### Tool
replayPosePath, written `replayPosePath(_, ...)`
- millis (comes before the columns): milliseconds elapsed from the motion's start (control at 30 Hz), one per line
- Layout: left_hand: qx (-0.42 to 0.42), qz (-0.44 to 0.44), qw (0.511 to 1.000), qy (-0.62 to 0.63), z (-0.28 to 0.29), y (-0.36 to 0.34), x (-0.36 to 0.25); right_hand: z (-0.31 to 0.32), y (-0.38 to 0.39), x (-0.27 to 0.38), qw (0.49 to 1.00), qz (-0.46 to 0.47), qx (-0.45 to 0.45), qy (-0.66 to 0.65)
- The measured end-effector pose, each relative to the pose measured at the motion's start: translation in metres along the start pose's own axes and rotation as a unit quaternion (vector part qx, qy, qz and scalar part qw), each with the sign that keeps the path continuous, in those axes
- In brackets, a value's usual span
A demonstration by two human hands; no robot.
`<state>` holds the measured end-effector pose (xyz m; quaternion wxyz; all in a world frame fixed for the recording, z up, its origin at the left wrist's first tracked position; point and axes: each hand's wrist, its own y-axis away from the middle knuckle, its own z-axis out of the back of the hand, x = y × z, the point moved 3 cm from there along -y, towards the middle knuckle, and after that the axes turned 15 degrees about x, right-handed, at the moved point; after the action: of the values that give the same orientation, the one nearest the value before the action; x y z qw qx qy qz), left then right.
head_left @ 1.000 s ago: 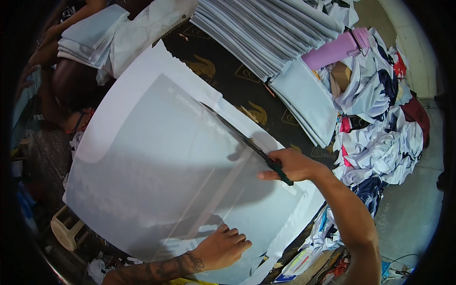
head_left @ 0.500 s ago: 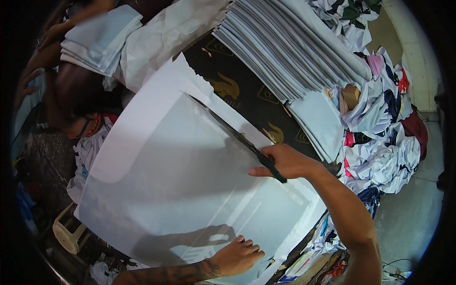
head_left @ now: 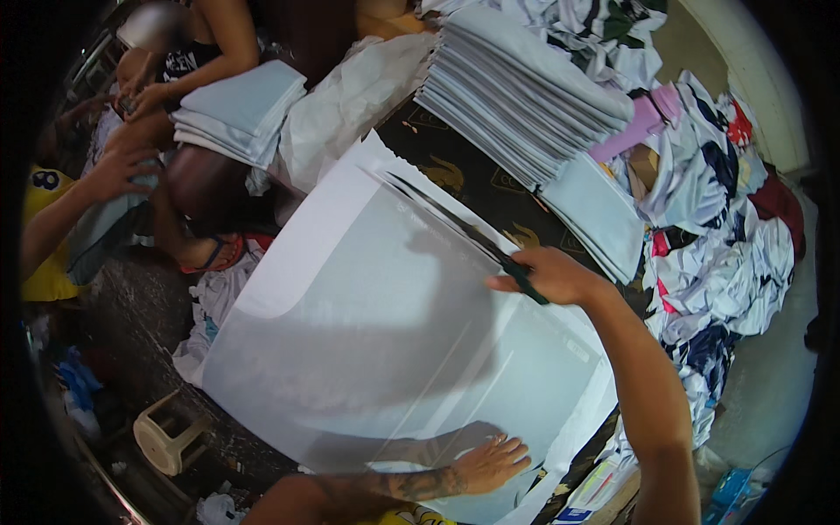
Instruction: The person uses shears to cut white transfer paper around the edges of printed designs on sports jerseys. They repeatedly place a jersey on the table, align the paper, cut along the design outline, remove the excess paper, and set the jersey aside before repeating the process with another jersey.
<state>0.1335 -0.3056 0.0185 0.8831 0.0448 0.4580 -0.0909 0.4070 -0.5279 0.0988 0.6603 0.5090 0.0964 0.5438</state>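
A large pale grey-and-white printed fabric sheet (head_left: 350, 341) lies over the dark table covering. My right hand (head_left: 556, 276) grips a pair of long dark scissors (head_left: 479, 238) by the handles. Their blades run toward the sheet's far corner, along the border between the grey print and the white margin, and stand slightly apart at the tips. On the near part of the sheet my left hand (head_left: 492, 464) rests palm down, fingers a little apart and holding nothing.
Folded grey cloths (head_left: 525, 96) are stacked at the back of the dark table covering (head_left: 429, 131). Crumpled white scraps (head_left: 726, 254) heap up on the right. At left, co-workers sit beside another folded stack (head_left: 241, 109); a cream plastic stool (head_left: 171, 437) stands below.
The whole view has shifted, showing more of the co-workers at left. The scissors' blades have opened at the tips. My left hand has flattened on the sheet from a more curled pose.
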Motion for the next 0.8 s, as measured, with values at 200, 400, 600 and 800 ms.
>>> replayPosePath(200, 0.2, 0.042, 0.966, -0.161, -0.016, -0.087, 0.026, -0.139, 0.222, -0.073, 0.945, -0.024, -0.172, -0.276)
replayPosePath(400, -0.114, 0.039, 0.98, -0.159, 0.017, -0.218, 0.015, -0.366, 0.38, -0.119, 0.819, -0.119, -0.326, -0.457)
replayPosePath(600, -0.395, 0.365, 0.814, -0.218, -0.039, 0.073, 0.003, -0.565, 0.437, -0.134, 0.825, -0.05, -0.209, -0.522)
replayPosePath(800, -0.552, 0.208, 0.482, 0.648, -0.144, 0.274, -0.014, -0.658, 0.402, -0.123, 0.882, -0.032, 0.061, -0.466)
